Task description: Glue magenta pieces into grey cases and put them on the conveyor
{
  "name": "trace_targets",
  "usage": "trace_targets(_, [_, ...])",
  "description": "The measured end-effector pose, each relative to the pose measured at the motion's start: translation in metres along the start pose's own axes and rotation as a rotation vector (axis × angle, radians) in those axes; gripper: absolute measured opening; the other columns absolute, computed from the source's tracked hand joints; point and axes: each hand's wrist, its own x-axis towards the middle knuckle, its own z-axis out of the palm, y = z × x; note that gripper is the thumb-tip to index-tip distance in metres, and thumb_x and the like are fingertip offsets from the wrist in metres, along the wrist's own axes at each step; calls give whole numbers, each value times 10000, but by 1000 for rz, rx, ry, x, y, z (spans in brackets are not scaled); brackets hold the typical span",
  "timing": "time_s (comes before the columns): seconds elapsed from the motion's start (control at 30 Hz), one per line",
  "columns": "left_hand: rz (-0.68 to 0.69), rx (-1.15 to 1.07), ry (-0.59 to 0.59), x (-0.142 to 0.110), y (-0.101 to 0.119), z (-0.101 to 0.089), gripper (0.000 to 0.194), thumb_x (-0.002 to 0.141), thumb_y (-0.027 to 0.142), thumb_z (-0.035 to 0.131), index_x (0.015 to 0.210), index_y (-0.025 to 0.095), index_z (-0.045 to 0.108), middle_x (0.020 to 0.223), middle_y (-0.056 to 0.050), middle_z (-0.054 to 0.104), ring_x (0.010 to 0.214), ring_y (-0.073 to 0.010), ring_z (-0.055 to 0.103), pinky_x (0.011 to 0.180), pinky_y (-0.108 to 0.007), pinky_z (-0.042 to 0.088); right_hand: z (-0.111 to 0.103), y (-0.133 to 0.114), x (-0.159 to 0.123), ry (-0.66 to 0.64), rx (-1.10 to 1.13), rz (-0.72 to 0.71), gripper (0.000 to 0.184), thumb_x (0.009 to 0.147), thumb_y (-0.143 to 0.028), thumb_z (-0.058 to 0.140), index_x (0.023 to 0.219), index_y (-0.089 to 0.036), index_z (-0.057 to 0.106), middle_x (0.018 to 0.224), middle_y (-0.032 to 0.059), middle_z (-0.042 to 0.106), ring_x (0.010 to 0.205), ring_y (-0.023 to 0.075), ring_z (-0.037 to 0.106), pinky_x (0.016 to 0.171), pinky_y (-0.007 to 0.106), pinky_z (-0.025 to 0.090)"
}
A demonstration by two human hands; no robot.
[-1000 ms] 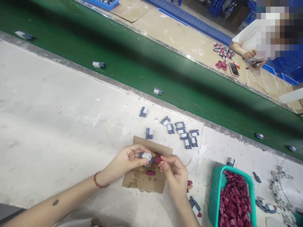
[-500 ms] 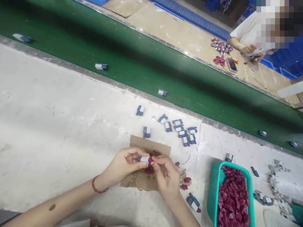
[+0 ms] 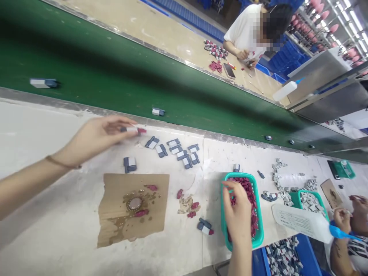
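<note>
My left hand [image 3: 106,132], slightly blurred, pinches a small toy-like part [image 3: 132,130] in dark blue-grey and pale grey with a dark red tip, just short of the belt's near edge. Over the left side of a teal basket [image 3: 260,230], my right hand [image 3: 238,201] has thumb and fingers curved apart, with nothing visible between them. Dark red pieces [image 3: 247,186] fill the basket. A cardboard sheet [image 3: 115,199] with wet stains, a round cap-like disc [image 3: 135,204] and two red pieces [image 3: 141,213] lies nearer me. Several blue-and-grey parts [image 3: 181,154] are scattered near the belt.
A green conveyor belt [image 3: 109,92] crosses behind, carrying several parts. Beyond it, a co-worker [image 3: 244,34] handles small pieces. Right of the basket lie a white bottle [image 3: 301,220] with blue nozzle, pale grey pieces [image 3: 277,172] and a blue bin [image 3: 309,253]. Another person's hands [image 3: 343,218] are at far right.
My left hand has carried the part up and left from over the cardboard towards the belt. My right hand has let go of it and moved right to the basket. The view has shifted right.
</note>
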Motion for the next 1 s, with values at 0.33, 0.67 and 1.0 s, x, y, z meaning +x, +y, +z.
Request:
trace_targets(0.33, [406,641,8,102,3,15,487,872,341,408,1112,-15,640,1196,-245,606,1235,-367,438,1075,-528,295,-18,54,2,-220,118,231,167,827,-316,551,817,-215,684,806,62,701,724,230,643,673,345,506])
trace_targets(0.67, [569,451,-215,133,32,92,386,788,339,514,1066,151,705,1194,-134,622,1160,-353,520,1046,-464,362,-25,54,-3,11,677,449,302,734,-462,738,887,-206,693,768,34,725,650,169,645,651,297,540])
trace_targets(1.0, [233,-191,-216,89,36,69,315,812,288,593,1073,120,644,1088,-152,707,994,-273,673,862,-386,548,14,-9,-2,-69,775,239,139,794,-334,693,813,-205,744,724,49,742,630,186,696,571,279,578])
